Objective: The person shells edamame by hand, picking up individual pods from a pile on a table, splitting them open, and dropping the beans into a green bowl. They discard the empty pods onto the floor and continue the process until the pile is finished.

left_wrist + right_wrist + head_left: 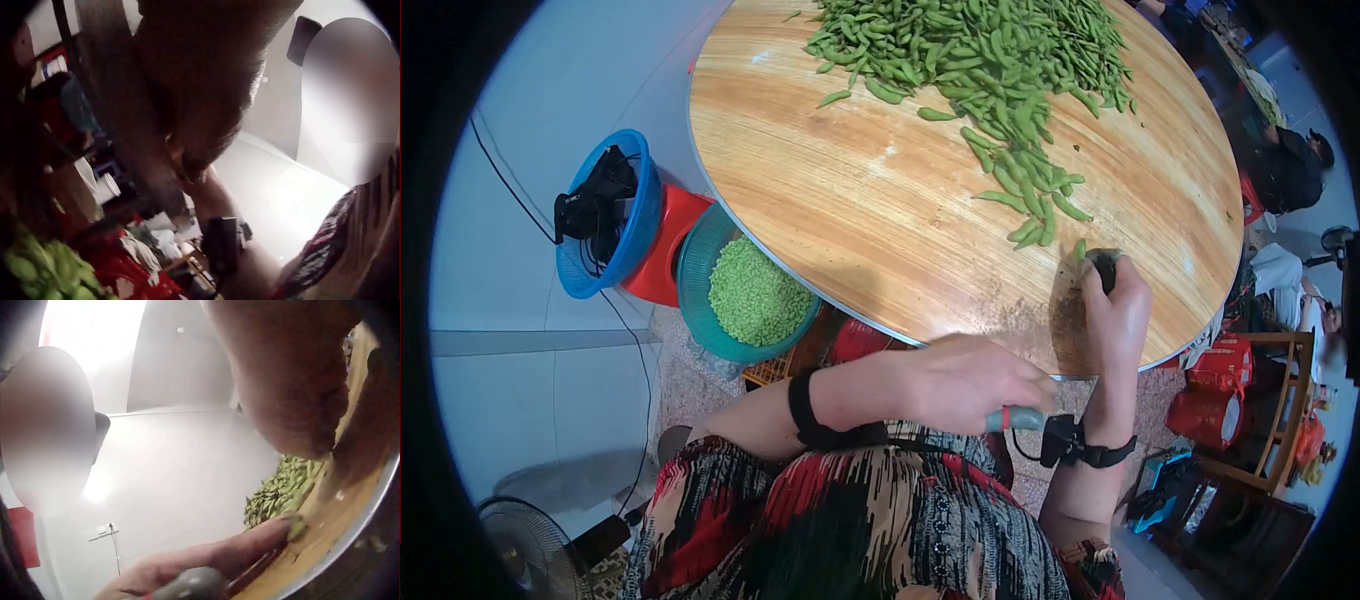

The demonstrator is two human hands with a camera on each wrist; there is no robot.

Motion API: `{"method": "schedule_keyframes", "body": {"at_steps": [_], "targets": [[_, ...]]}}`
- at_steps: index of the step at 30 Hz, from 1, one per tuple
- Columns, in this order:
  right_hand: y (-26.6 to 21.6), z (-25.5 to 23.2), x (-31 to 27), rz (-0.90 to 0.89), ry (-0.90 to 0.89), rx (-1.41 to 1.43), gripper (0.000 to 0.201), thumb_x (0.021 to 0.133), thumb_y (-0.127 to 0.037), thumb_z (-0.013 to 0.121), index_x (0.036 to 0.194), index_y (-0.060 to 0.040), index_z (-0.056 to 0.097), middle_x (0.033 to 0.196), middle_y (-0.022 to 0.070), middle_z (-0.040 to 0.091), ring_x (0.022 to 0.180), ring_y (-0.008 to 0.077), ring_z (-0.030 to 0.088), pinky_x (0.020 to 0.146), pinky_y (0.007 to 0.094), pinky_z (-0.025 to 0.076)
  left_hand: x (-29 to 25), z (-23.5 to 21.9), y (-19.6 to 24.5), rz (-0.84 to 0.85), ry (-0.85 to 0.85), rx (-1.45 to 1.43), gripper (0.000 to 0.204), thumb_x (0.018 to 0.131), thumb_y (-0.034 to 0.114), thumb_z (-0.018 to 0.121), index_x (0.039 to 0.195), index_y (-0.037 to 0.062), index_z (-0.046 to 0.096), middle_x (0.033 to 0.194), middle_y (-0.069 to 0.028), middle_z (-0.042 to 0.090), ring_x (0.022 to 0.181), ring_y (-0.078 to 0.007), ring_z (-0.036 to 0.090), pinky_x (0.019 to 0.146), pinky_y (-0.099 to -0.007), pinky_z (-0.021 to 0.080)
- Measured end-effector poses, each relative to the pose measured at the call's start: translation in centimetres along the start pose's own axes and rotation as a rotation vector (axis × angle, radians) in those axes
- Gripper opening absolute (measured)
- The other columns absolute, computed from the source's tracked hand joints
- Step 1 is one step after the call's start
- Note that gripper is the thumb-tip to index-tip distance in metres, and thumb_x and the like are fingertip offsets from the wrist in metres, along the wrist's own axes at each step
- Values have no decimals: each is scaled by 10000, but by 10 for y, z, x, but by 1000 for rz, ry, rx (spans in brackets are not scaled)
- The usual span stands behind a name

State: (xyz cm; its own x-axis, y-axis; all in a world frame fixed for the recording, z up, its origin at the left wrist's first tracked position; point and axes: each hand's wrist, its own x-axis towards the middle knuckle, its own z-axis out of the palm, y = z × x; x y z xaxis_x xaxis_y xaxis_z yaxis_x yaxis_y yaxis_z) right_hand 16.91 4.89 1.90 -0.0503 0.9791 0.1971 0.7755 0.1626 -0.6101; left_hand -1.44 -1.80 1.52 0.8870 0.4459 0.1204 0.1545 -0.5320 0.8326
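Note:
In the head view my left hand (970, 385) is over the table's near edge, fingers bent down, with a grey cover (1027, 418) on its thumb; whether it holds anything is hidden. To its right, my right hand (1118, 305) is curled low over the wooden table (820, 190), a green pod (1080, 249) at its thumb tip and something dark (1106, 268) between thumb and fingers. Just beyond it a trail of pods (1025, 180) leads up to a large heap (970, 45). The right wrist view shows the grey cover (194, 584) and a pod (297, 528) by a fingertip.
Left of the table, a green basket (690, 290) holds shelled beans (750, 295); beside it are a red stool (668, 245) and a blue basket (635, 250) with black items. A fan (525, 550) is at lower left. Red containers (1205, 415) and a wooden rack (1290, 400) are at right.

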Motion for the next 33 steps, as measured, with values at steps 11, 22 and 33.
{"method": "schedule_keyframes", "body": {"at_steps": [11, 22, 33], "targets": [[-8, -16, -30, 407, -575, 1170, 214, 886, -237, 522, 926, -28, 538, 581, -27, 444, 458, 42, 352, 416, 193, 267, 14, -10, -3, -239, 757, 122, 299, 780, -14, 557, 1077, 10, 534, 781, -107, 596, 690, -235, 586, 654, -309, 473], [-20, -6, -39, 328, -690, 1298, 312, 942, -288, 406, 847, -1, 483, 574, 6, 430, 464, 62, 326, 420, 201, 255, 17, -19, -18, -388, 945, -544, 154, 818, 109, 631, 922, -4, 623, 775, -11, 610, 717, -51, 531, 646, -209, 436], [-22, -4, -41, 409, -683, 1354, 183, 944, -167, 396, 963, -16, 497, 630, 17, 482, 427, 26, 306, 395, 168, 255, 13, -16, -35, -24, 746, -523, 172, 839, 150, 598, 895, -7, 640, 801, -44, 577, 733, -102, 519, 664, -218, 403]]}}
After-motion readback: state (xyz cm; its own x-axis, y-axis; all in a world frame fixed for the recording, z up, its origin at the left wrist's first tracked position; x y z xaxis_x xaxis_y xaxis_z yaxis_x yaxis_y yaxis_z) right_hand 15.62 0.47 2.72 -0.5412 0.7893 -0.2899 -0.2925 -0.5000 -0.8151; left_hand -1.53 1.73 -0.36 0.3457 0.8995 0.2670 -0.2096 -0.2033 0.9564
